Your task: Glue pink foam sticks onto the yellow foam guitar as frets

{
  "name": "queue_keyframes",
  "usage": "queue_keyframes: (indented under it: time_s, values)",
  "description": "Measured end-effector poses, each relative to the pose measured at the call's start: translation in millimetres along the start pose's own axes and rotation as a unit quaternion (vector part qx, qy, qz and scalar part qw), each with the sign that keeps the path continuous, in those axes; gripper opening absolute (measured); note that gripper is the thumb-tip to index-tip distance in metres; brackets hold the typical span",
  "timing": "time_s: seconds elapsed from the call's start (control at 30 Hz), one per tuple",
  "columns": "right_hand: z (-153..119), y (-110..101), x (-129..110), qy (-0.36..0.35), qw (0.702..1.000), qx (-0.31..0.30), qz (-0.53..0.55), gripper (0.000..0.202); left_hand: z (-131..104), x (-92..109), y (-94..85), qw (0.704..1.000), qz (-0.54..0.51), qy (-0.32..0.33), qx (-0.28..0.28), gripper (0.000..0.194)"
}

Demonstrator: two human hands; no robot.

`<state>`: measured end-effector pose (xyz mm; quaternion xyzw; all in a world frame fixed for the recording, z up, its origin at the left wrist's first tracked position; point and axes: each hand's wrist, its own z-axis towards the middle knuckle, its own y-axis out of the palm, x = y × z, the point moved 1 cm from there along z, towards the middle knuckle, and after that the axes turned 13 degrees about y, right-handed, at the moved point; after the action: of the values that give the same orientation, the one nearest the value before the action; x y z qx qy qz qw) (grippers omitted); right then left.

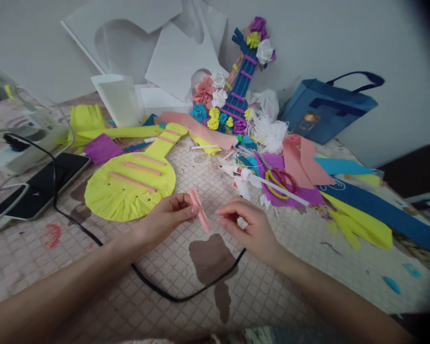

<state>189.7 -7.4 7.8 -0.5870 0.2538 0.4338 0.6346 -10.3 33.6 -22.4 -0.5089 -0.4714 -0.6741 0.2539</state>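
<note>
My left hand [177,212] pinches a small folded strip of pink paper [203,217] between thumb and fingers. To the right of the strip, my right hand [245,222] is raised with its thumb and index finger apart, touching nothing. Beyond my left hand lies a yellow, guitar-shaped piece [136,200], its round body covered in gathered paper, with pink strips across the body and neck. A white glue gun [241,179] rests on the table past my right hand, close to scissors [281,184] with red and yellow handles.
A black cable [175,300] loops across the table [146,315] beneath my hands. At left are a phone [43,184] and a power strip [10,155]. Behind stand a blue flowered guitar [244,86], a white cup [118,100] and a blue bag [329,112]. Coloured paper lies right.
</note>
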Motion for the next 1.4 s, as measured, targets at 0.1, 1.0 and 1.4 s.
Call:
queue_keyframes:
  time_s: [0.1,1.0,1.4]
  values:
    - [9.2,10.2,-14.6,-0.049,0.999,0.006,-0.014,0.007,-1.7,1.3,2.0,0.999,0.025,0.022,-0.021,0.017]
    - [4.6,9.3,-4.8,-0.028,0.998,0.042,-0.027,0.009,-1.5,6.7,2.1,0.991,0.113,0.046,0.044,0.021]
    - [2.7,29.3,-4.3,-0.125,0.976,0.055,-0.169,0.014,-7.7,2.9,8.1,0.99,0.125,0.056,0.017,0.018]
